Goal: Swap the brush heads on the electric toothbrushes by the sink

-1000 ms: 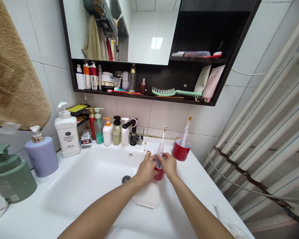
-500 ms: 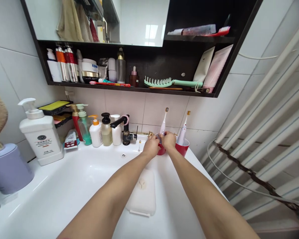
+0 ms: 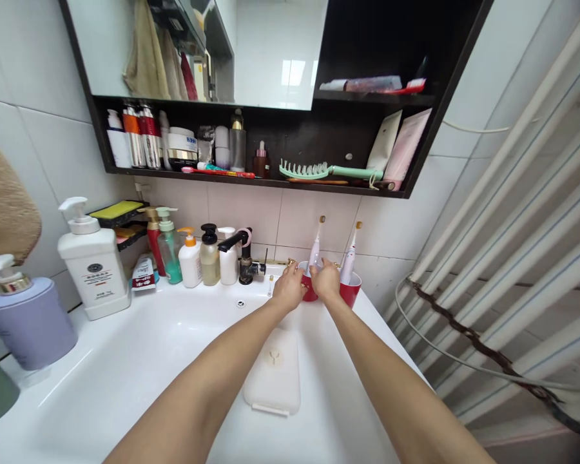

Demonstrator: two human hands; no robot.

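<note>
A red cup (image 3: 310, 295) stands on the sink's back right ledge, a pale electric toothbrush (image 3: 315, 251) upright in it. My left hand (image 3: 290, 287) is at the cup's left side, fingers stretched and slightly apart. At its right side my right hand (image 3: 325, 281) has its thumb and fingers apart. Both hands are close to the cup; whether fingertips still touch it is hard to see. A second red cup (image 3: 350, 294), just right of my right hand, holds another electric toothbrush (image 3: 348, 261).
A white lidded box (image 3: 273, 380) lies in the sink basin (image 3: 125, 386) beneath my forearms. Left of the cups stand a black faucet (image 3: 245, 258) and several pump bottles (image 3: 190, 261). Overhead is a dark mirror cabinet (image 3: 290, 132) with toiletries. Pipes (image 3: 502, 277) run along the right.
My hands have drawn slightly apart, and the thumbs have come away from the cup's rim, showing more of the cup. The view has shifted a little.
</note>
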